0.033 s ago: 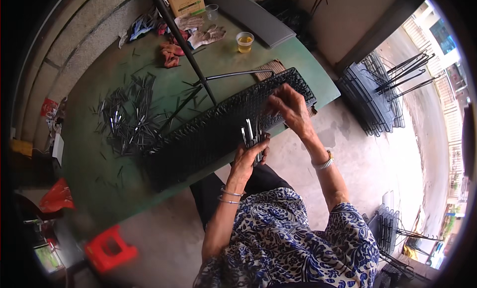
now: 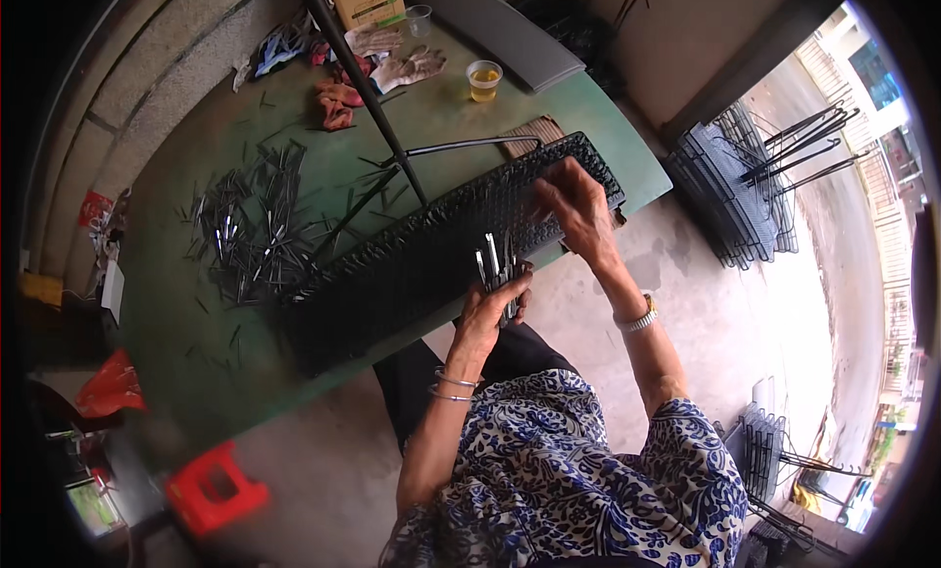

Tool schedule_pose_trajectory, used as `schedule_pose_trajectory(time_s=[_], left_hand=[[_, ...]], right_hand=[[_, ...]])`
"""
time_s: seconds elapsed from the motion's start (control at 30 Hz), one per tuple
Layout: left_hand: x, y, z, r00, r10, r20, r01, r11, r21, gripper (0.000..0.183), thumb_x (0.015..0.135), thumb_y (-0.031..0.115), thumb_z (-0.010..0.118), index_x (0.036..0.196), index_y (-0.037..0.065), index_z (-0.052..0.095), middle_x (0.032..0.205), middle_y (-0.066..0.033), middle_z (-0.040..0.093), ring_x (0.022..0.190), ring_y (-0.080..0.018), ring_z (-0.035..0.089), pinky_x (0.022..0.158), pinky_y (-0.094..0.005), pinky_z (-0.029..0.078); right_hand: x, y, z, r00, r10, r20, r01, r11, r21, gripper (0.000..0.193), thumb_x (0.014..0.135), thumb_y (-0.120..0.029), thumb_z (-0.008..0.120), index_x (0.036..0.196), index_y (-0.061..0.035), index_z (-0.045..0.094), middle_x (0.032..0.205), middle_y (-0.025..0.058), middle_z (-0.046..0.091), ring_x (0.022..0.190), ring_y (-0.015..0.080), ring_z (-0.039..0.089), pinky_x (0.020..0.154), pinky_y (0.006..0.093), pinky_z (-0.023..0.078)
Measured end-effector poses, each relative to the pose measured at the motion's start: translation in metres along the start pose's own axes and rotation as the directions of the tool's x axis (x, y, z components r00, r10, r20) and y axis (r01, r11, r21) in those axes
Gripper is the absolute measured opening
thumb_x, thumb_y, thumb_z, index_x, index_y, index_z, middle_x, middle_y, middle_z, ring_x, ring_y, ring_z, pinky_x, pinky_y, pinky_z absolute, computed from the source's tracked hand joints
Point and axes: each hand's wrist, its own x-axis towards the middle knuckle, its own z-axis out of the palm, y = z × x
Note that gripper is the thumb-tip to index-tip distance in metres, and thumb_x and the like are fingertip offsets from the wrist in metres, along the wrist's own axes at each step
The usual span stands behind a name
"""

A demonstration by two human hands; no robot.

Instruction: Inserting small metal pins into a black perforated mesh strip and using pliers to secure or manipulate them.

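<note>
A bundle of thin dark metal strips (image 2: 487,261) stands up out of my left hand (image 2: 495,298), whose fingers are wrapped round it beside the near edge of the rack. Under both hands a long black wire-mesh rack (image 2: 392,264) lies slantwise along the table's near edge, its far side lined with small upright pieces. Over the rack's right part is my right hand (image 2: 576,210), with bent fingers drawn together. Its fingertips are blurred, and whatever they may hold cannot be made out. Loose dark strips (image 2: 250,225) are heaped left of the rack.
The green table (image 2: 167,352) also bears a cup of yellow liquid (image 2: 483,81), work gloves (image 2: 407,70), a carton (image 2: 368,1) and a grey panel (image 2: 510,39). A black rod (image 2: 363,83) rises from the rack. Stacked racks (image 2: 730,186) and a red stool (image 2: 218,488) stand on the floor.
My right hand has shifted very slightly up, away from me, over the rack. My left hand and its bundle look unmoved.
</note>
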Motion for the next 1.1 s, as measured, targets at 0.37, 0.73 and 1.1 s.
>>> schedule_pose_trajectory(time_s=[0.37, 0.73, 1.1], left_hand=[[-0.006, -0.011, -0.001, 0.998, -0.066, 0.01, 0.067, 0.99, -0.125, 0.026, 0.085, 0.021, 0.069, 0.104, 0.005, 0.061, 0.063, -0.0007, 0.053, 0.055, -0.0094, 0.05, 0.047, -0.0233, 0.037], [-0.012, -0.011, 0.002, 0.995, -0.09, 0.034, 0.094, 0.985, -0.142, 0.025, 0.085, 0.018, 0.069, 0.105, 0.005, 0.061, 0.065, -0.0012, 0.053, 0.055, -0.0096, 0.049, 0.047, -0.0229, 0.038], [-0.011, -0.013, 0.008, 0.994, -0.096, 0.046, 0.101, 0.987, -0.124, 0.025, 0.085, 0.017, 0.068, 0.106, 0.005, 0.06, 0.065, -0.0016, 0.053, 0.055, -0.0103, 0.049, 0.048, -0.0233, 0.038]], right_hand=[[0.037, 0.044, 0.011, 1.0, -0.024, -0.019, 0.022, 0.994, -0.107, 0.005, 0.092, -0.001, 0.057, 0.097, 0.0004, 0.056, 0.084, 0.0024, 0.06, 0.074, 0.0077, 0.057, 0.068, 0.0233, 0.049], [0.041, 0.055, 0.011, 0.989, -0.114, 0.093, 0.121, 0.99, -0.078, 0.006, 0.091, 0.001, 0.055, 0.097, 0.0011, 0.054, 0.087, 0.0051, 0.059, 0.08, 0.0131, 0.061, 0.071, 0.0274, 0.054], [0.049, 0.048, 0.002, 0.926, -0.163, 0.342, 0.265, 0.924, -0.275, 0.009, 0.09, -0.003, 0.058, 0.098, 0.001, 0.056, 0.089, 0.0093, 0.058, 0.082, 0.0182, 0.062, 0.073, 0.0295, 0.052]])
